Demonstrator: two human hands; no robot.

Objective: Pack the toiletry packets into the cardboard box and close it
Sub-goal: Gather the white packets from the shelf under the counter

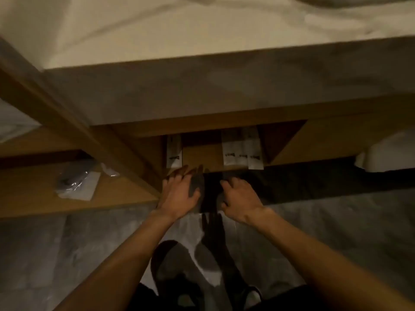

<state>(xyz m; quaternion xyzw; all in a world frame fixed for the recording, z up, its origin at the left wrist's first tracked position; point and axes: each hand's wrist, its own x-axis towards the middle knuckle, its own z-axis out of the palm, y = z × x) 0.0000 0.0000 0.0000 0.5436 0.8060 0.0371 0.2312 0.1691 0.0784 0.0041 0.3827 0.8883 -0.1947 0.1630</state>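
Note:
An open cardboard box (202,156) sits low against the bed's side, its flaps folded outward at left and right. White toiletry packets stand inside it: one at the left wall (174,151) and a row of three at the right (242,151). Between them the bare box bottom shows. My left hand (179,194) lies at the box's near edge with its fingers spread, holding nothing. My right hand (240,198) is beside it with its fingers curled down over the dark near edge. Shadow hides what is under them.
A bed with a white sheet (202,30) and a grey side panel (224,93) overhangs the box. A wooden ledge (33,194) at the left carries a clear plastic bag (76,185). A slanted wooden beam (67,113) crosses the left. My feet stand on the grey floor (336,232).

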